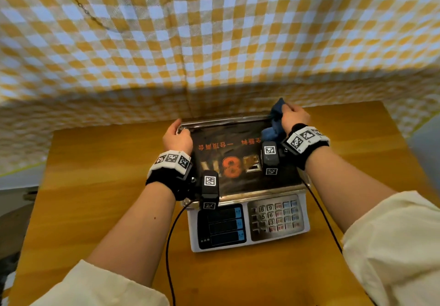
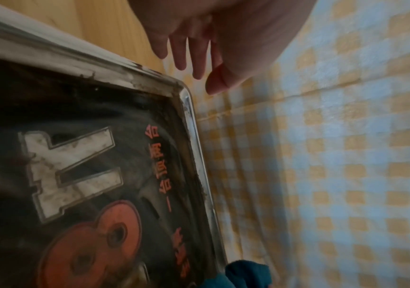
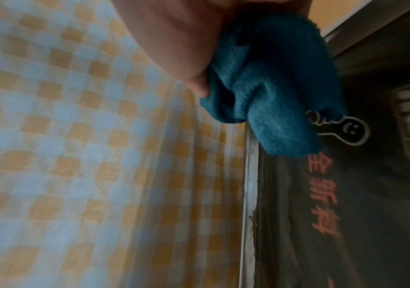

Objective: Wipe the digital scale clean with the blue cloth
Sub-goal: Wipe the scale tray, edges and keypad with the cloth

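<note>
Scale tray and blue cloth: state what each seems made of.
Scale tray: apparently stainless steel, shown by its shiny, reflective raised rim; a dark printed film seems to cover its flat surface. Blue cloth: soft, fuzzy, matte fabric, probably microfibre or terry, bunched in folds in the right hand.

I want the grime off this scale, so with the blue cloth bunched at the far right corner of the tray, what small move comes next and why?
Probably drag the bunched blue cloth leftward along the far rim of the steel weighing tray. The right hand grips it at the far right corner, dark grime lines that rim, and the left hand rests at the far left corner.
</note>
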